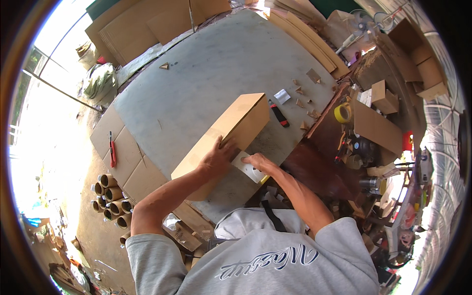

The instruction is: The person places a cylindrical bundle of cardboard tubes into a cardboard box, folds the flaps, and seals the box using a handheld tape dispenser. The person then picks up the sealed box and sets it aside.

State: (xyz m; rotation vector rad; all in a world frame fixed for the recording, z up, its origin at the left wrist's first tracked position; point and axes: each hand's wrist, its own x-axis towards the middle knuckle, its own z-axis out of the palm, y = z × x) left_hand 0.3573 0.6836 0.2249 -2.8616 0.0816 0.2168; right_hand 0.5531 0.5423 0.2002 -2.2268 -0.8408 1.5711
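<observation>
A long, closed cardboard box (217,138) lies slantwise on the grey worktable (177,96). My left hand (217,158) rests against the box's near long edge and side, its fingers spread and partly blurred. Just to the right, my right hand (260,164) grips a flat white object (247,170), its thumb on top. A bit of yellow shows at that object's lower end; what it is exactly cannot be told. One end of it reaches close to the left fingertips and the box's side. Beyond the box's far right end lies a red-and-black utility knife (279,113).
A red box cutter (112,149) lies on a flat cardboard sheet (132,162) at left. Cardboard tubes (112,195) are stacked below it. Cardboard scraps (300,99) and a silvery square (282,96) lie at right. Yellow tape (343,112) and a fan (362,26) stand further right.
</observation>
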